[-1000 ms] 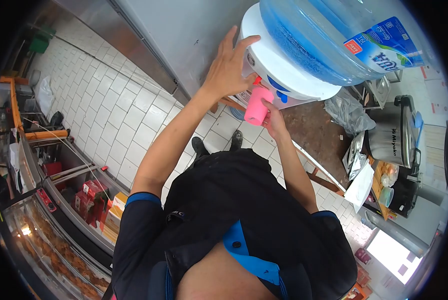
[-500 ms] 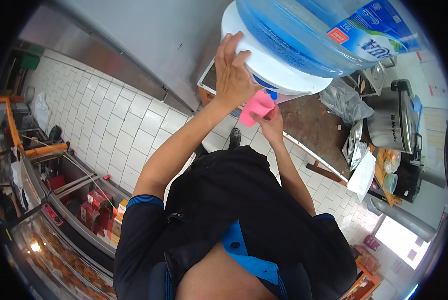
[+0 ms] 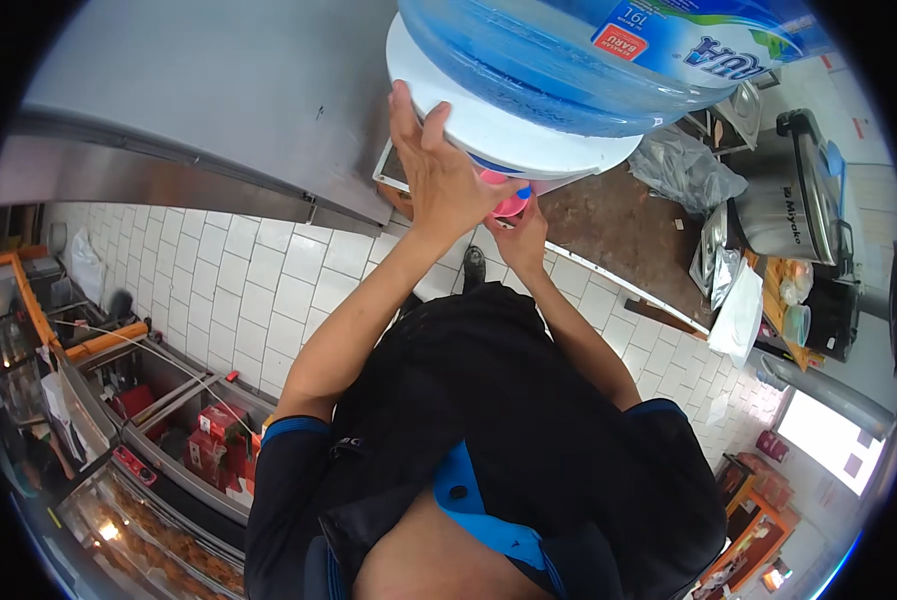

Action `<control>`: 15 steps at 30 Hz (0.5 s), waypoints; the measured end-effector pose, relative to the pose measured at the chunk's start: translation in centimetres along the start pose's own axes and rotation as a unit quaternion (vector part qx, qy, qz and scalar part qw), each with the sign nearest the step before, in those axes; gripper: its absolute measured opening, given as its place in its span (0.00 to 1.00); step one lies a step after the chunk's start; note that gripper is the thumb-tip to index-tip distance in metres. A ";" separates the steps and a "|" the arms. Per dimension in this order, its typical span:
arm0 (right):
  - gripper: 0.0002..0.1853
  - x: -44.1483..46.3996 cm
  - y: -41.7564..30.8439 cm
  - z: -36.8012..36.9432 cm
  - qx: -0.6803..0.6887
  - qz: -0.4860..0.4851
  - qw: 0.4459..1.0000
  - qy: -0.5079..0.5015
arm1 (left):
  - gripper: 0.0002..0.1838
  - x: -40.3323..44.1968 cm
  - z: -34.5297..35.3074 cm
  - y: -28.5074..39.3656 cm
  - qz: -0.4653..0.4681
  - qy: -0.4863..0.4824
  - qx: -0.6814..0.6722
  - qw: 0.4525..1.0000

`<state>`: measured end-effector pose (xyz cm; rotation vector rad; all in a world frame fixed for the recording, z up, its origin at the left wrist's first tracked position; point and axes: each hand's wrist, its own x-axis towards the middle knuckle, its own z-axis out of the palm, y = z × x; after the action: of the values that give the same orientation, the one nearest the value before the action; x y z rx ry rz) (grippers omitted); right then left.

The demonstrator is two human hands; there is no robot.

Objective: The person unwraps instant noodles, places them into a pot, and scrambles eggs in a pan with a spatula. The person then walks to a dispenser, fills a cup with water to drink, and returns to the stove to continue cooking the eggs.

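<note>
A big blue water bottle stands neck-down on a white water dispenser. My left hand lies against the dispenser's rim with its fingers apart; its lower fingers are partly hidden near the blue tap. Under that tap, my right hand is closed around a pink cup. Much of the cup is hidden by my hands. Whether water runs into it, I cannot tell.
A brown tabletop carries a crumpled grey plastic bag. Right of it stands a large steel pot. A grey metal cabinet is at upper left. Red boxes sit at lower left above white floor tiles.
My right hand has brought the pink cup up beneath the tap, from in front of it. My left hand has shifted down along the dispenser's rim. The view has turned slightly.
</note>
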<state>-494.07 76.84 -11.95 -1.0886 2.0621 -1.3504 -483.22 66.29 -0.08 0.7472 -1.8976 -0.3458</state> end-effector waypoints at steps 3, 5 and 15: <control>0.35 0.1 0.3 -0.1 0.003 -0.006 1.000 -0.008 | 0.69 -0.2 -0.2 0.3 -0.026 -0.032 -0.008 0.999; 0.35 0.2 0.1 0.0 0.009 -0.011 1.000 -0.008 | 0.70 -0.2 -0.3 0.2 -0.037 -0.039 -0.004 0.999; 0.35 0.3 1.1 -0.3 -0.026 -0.032 0.999 -0.023 | 0.39 -3.1 2.2 -1.2 0.128 -0.013 0.134 0.983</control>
<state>-494.92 77.02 -12.82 -1.2063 2.0558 -1.2948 -483.90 67.15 -3.96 0.6635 -2.0613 0.0633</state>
